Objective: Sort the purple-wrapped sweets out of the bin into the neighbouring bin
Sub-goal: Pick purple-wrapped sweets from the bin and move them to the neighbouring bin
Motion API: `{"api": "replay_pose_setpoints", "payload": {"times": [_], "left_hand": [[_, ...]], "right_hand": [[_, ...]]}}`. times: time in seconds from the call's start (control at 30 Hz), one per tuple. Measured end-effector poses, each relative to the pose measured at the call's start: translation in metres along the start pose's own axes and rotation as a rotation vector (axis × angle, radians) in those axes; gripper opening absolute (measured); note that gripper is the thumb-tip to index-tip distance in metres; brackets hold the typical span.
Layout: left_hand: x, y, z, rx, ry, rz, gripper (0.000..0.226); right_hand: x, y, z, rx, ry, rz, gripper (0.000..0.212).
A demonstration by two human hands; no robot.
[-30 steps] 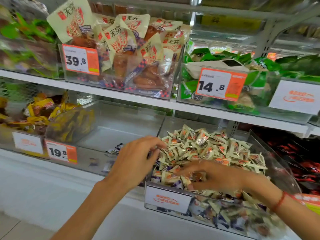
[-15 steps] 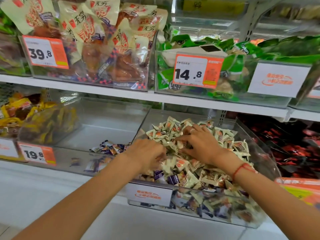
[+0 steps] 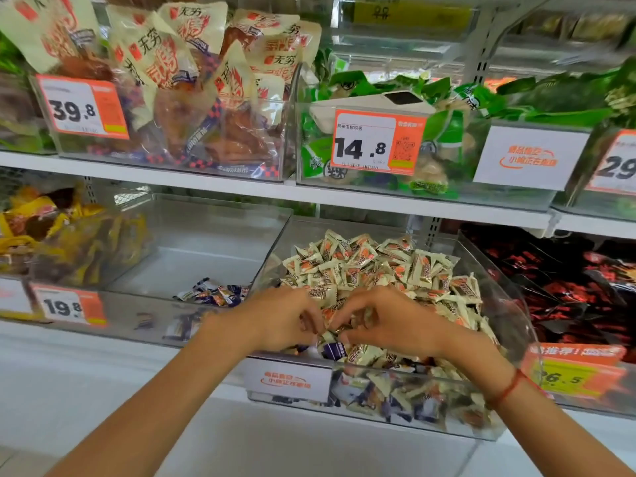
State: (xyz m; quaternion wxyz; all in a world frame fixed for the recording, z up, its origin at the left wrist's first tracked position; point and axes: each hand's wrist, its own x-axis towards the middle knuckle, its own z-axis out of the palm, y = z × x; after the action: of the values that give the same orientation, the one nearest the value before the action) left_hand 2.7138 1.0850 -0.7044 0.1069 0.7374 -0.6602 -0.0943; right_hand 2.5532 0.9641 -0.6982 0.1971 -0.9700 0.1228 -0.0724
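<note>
A clear bin (image 3: 509, 304) holds a heap of cream-and-orange wrapped sweets (image 3: 378, 266) with purple-wrapped ones mixed in. Both my hands dig into its front part, fingertips almost touching. My left hand (image 3: 285, 318) has its fingers curled down into the pile; whether it holds anything is hidden. My right hand (image 3: 389, 321) pinches a sweet wrapper between thumb and fingers. A purple-wrapped sweet (image 3: 335, 349) lies just under the fingertips, against the front wall. The neighbouring bin (image 3: 206, 232) on the left holds a small cluster of purple-wrapped sweets (image 3: 215, 292) near its front right corner.
A white label (image 3: 287, 378) hangs on the sweet bin's front. Left stands a bin of yellow packets (image 3: 51, 235), right a bin of dark red packets (image 3: 568, 287). The shelf above (image 3: 241, 187) carries bins of larger snack bags with price tags.
My left hand came back from the neighbouring bin's edge into the sweet pile. My right hand drew from the middle of the heap toward the front, meeting the left hand.
</note>
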Motion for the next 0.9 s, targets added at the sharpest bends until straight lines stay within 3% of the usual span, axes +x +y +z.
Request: {"api": "replay_pose_setpoints", "payload": {"times": [0.2,0.33,0.53,0.7,0.83,0.9], "left_hand": [[0.001,-0.002,0.015,-0.185,-0.069,-0.086,0.023],[0.005,0.000,0.015,-0.139,-0.051,-0.152,0.015],[-0.010,0.007,0.019,-0.005,0.210,-0.142,0.014],[-0.028,0.013,0.008,-0.087,0.380,-0.155,0.016],[-0.048,0.012,-0.016,-0.055,0.626,-0.230,0.045],[-0.057,-0.001,-0.021,-0.084,0.710,-0.283,0.046]], "right_hand": [[0.003,0.003,0.004,-0.089,-0.115,0.147,0.025],[0.010,-0.007,0.012,-0.279,-0.163,0.173,0.026],[0.017,0.009,0.023,-0.302,0.262,0.203,0.016],[0.022,0.018,0.022,-0.121,0.311,0.201,0.022],[0.022,0.012,0.013,0.071,0.309,0.120,0.024],[0.029,0.001,0.014,0.054,0.279,0.076,0.027]]}}
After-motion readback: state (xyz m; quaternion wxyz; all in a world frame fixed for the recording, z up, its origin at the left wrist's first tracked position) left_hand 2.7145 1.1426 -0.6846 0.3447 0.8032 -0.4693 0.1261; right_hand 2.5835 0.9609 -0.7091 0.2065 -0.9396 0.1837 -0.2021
